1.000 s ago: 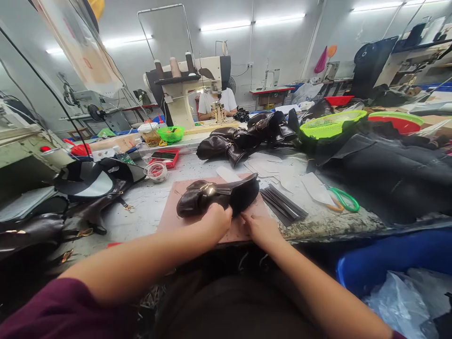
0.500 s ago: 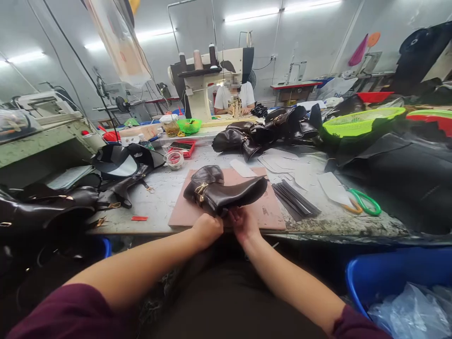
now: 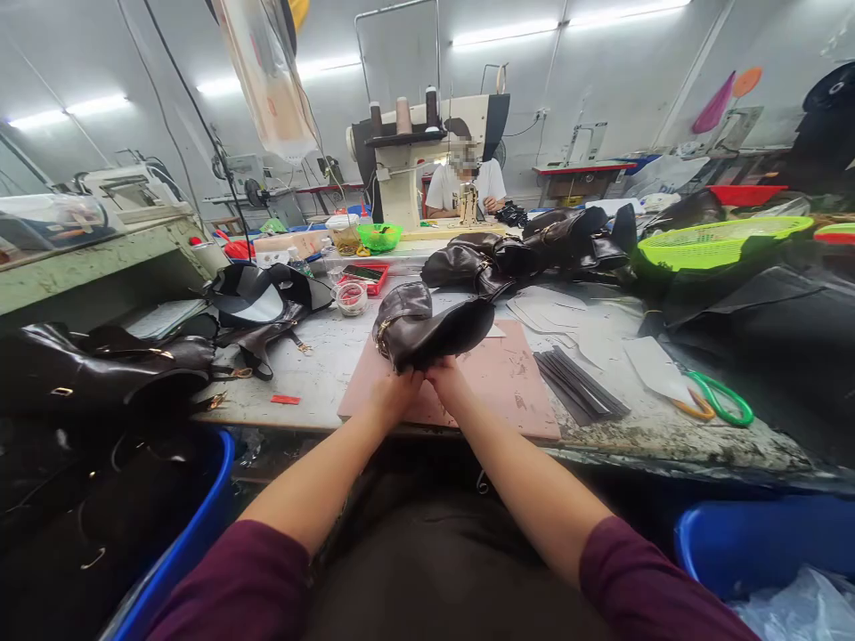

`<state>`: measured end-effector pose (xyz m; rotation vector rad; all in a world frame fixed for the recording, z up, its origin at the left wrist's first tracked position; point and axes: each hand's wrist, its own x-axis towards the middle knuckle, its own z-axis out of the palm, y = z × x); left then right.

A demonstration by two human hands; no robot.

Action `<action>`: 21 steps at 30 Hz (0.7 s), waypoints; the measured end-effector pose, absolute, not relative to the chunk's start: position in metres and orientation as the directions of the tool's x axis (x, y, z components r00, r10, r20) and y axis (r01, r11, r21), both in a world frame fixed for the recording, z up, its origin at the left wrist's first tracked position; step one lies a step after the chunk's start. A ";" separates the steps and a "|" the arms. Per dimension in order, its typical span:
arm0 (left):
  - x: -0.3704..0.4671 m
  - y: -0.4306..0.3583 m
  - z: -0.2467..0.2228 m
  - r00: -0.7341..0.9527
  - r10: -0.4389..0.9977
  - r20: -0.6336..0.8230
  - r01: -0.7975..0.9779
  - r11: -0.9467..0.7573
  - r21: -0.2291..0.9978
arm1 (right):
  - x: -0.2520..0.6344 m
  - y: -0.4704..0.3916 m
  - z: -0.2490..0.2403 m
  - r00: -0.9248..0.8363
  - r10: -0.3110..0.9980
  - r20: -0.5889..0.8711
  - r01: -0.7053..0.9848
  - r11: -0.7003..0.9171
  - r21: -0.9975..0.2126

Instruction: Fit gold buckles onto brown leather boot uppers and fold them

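A dark brown leather boot upper [image 3: 427, 331] with a gold buckle is held over the pink board [image 3: 517, 392]. My left hand [image 3: 399, 394] grips its near lower edge with closed fingers. Close beside it, my right hand [image 3: 442, 376] is closed on the same edge. The fingertips of both hands are partly hidden under the leather. Right of the board lies a bundle of dark strips [image 3: 580, 387], and white pattern pieces [image 3: 551, 312] are behind it.
Green-handled scissors [image 3: 725, 398] lie at the right. More boot uppers are piled at the left [image 3: 100, 378] and back [image 3: 468, 263]. Blue bins [image 3: 214, 499] flank the table below. A person [image 3: 441, 189] sits behind a sewing machine [image 3: 401, 178].
The boot upper has been raised and moved away from me, its opening now turned more toward me. Both hands have moved forward with it. The whole view has shifted slightly.
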<state>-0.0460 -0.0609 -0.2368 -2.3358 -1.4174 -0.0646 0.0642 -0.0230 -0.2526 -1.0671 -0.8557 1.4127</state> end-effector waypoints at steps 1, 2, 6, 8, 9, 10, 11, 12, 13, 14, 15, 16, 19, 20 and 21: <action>-0.046 -0.059 -0.238 0.461 0.856 0.233 0.870 -0.385 -0.308 | 0.062 -0.019 -0.253 0.035 0.991 -0.131 -0.299 -0.115 -0.947; -0.046 -0.058 -0.239 0.443 0.868 0.225 0.879 -0.372 -0.299 | 0.061 -0.015 -0.254 0.051 0.991 -0.126 -0.264 -0.108 -0.958; -0.043 -0.054 -0.241 0.424 0.882 0.205 0.893 -0.370 -0.256 | 0.055 -0.002 -0.260 0.120 0.989 -0.090 -0.173 -0.068 -0.983; -0.043 -0.052 -0.241 0.432 0.881 0.195 0.893 -0.386 -0.233 | 0.050 -0.002 -0.264 0.143 0.988 -0.064 -0.144 -0.043 -0.989; -0.044 -0.051 -0.240 0.438 0.879 0.190 0.891 -0.395 -0.223 | 0.048 -0.003 -0.267 0.150 0.987 -0.055 -0.130 -0.035 -0.991; -0.044 -0.049 -0.240 0.444 0.877 0.183 0.889 -0.406 -0.214 | 0.047 -0.004 -0.269 0.155 0.987 -0.049 -0.115 -0.031 -0.993; -0.045 -0.048 -0.239 0.452 0.874 0.176 0.885 -0.416 -0.207 | 0.046 -0.004 -0.271 0.163 0.985 -0.047 -0.098 -0.031 -0.995; -0.046 -0.047 -0.239 0.459 0.872 0.169 0.882 -0.426 -0.200 | 0.046 -0.003 -0.273 0.176 0.983 -0.047 -0.077 -0.033 -0.996; -0.047 -0.047 -0.239 0.465 0.870 0.163 0.880 -0.433 -0.195 | 0.047 -0.002 -0.275 0.192 0.980 -0.048 -0.054 -0.038 -0.998; -0.048 -0.047 -0.240 0.468 0.869 0.159 0.878 -0.439 -0.190 | 0.048 0.000 -0.276 0.208 0.977 -0.048 -0.029 -0.043 -0.999; -0.049 -0.047 -0.240 0.470 0.869 0.156 0.878 -0.441 -0.185 | 0.049 0.003 -0.277 0.220 0.974 -0.047 -0.003 -0.048 -0.999; -0.049 -0.047 -0.241 0.470 0.869 0.155 0.879 -0.443 -0.178 | 0.049 0.005 -0.278 0.227 0.973 -0.043 0.023 -0.050 -0.998; -0.050 -0.048 -0.243 0.472 0.868 0.156 0.880 -0.452 -0.148 | 0.050 0.011 -0.278 0.214 0.977 -0.013 0.100 -0.035 -0.994; -0.051 -0.048 -0.244 0.475 0.866 0.159 0.879 -0.458 -0.134 | 0.050 0.012 -0.278 0.197 0.980 0.007 0.130 -0.020 -0.991; -0.051 -0.048 -0.245 0.478 0.863 0.163 0.878 -0.464 -0.118 | 0.049 0.014 -0.277 0.174 0.984 0.029 0.161 0.000 -0.987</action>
